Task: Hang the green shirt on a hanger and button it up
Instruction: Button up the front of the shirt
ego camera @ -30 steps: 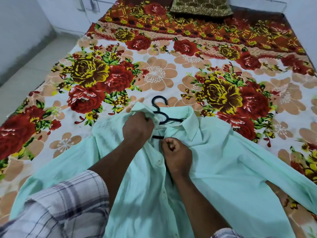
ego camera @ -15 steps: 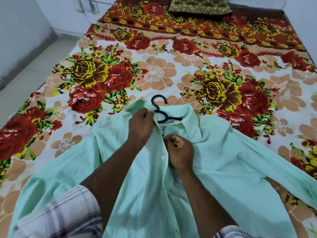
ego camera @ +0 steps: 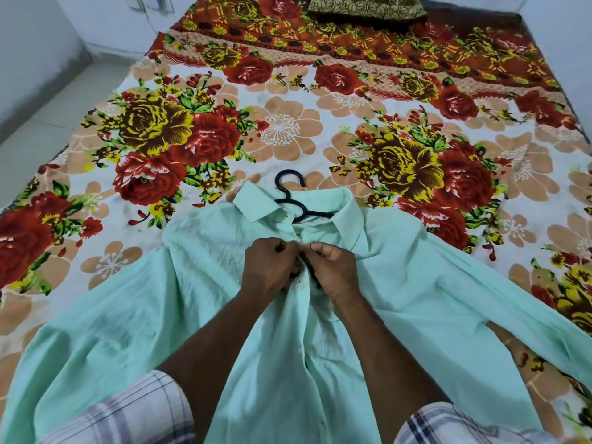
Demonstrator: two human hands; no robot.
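A pale green shirt [ego camera: 432, 302] lies spread front-up on the bed, sleeves out to both sides. A black hanger [ego camera: 290, 193] sits inside its neck, with the hook sticking out past the collar. My left hand [ego camera: 269, 267] and my right hand [ego camera: 333, 270] meet on the shirt's front placket just below the collar, each pinching one edge of the fabric. A white button [ego camera: 299, 286] shows on the placket right below my fingers. What my fingertips hold between them is hidden.
The bed is covered by a floral sheet [ego camera: 288, 129] of red and yellow roses. A dark patterned pillow [ego camera: 365, 6] lies at the far end. Grey floor [ego camera: 54, 123] runs along the left side of the bed.
My left hand let go of the collar and came down to the placket. The left collar flap now lies flat, and both hands have closed together at the shirt's front.
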